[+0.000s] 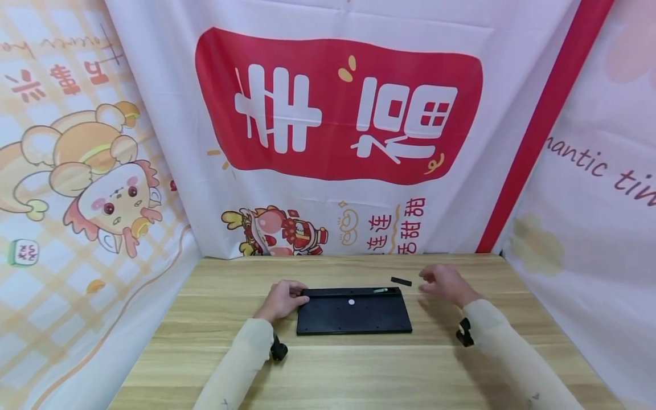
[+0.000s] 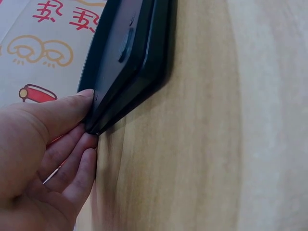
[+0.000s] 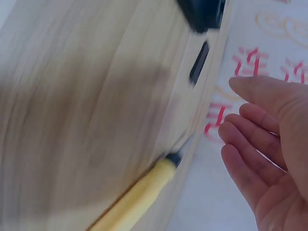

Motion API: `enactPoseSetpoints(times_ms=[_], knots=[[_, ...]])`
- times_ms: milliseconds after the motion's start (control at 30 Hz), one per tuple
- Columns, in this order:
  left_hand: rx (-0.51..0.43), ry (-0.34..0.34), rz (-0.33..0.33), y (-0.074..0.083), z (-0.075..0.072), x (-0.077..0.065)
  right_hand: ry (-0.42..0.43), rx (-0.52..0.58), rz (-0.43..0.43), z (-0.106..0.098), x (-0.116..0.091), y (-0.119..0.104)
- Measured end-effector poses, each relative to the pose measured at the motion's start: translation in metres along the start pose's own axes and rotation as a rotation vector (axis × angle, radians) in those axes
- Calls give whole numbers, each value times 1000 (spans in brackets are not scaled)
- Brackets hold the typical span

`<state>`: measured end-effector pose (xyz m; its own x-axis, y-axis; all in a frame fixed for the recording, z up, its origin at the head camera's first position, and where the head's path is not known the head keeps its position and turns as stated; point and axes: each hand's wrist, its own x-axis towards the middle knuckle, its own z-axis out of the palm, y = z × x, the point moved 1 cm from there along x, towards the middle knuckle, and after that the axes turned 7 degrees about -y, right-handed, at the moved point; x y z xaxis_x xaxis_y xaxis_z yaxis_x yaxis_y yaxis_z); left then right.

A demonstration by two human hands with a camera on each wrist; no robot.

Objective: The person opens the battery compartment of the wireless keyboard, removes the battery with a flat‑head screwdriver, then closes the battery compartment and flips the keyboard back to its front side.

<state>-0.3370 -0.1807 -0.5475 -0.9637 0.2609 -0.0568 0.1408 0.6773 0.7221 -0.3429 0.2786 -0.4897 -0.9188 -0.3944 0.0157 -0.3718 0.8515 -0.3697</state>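
Observation:
A black keyboard (image 1: 353, 319) lies face down on the wooden table, its raised ridge along the far edge. My left hand (image 1: 283, 298) pinches its far left corner, thumb on top and fingers at the edge, as the left wrist view shows. Near the right end of the ridge a small compartment stands uncovered, with a pale green battery (image 1: 381, 290) inside. Just beyond that corner lies a small black strip-shaped cover (image 1: 401, 281). My right hand (image 1: 447, 283) hovers to the right of the cover, fingers loosely bent and holding nothing.
In the right wrist view, a yellow-handled tool (image 3: 139, 197) with a thin metal tip lies on the table near the right hand. Printed cloth (image 1: 338, 114) hangs behind the table (image 1: 328, 370) and at both sides.

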Motion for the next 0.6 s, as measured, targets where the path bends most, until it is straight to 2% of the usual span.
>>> enactPoseSetpoints(times_ms=[133,267,433,600], knots=[[-6,-4,-8,1,0,-1,-6,1,-77,12,14,-21],[-4,-14,-11,-1,0,-1,-43,30,-83,24,24,-39],[-9,-10,-7,-5,1,3,-80,4,-67,34,32,-57],[-16,0,-11,-8,1,5,-81,-32,-140,41,38,-65]])
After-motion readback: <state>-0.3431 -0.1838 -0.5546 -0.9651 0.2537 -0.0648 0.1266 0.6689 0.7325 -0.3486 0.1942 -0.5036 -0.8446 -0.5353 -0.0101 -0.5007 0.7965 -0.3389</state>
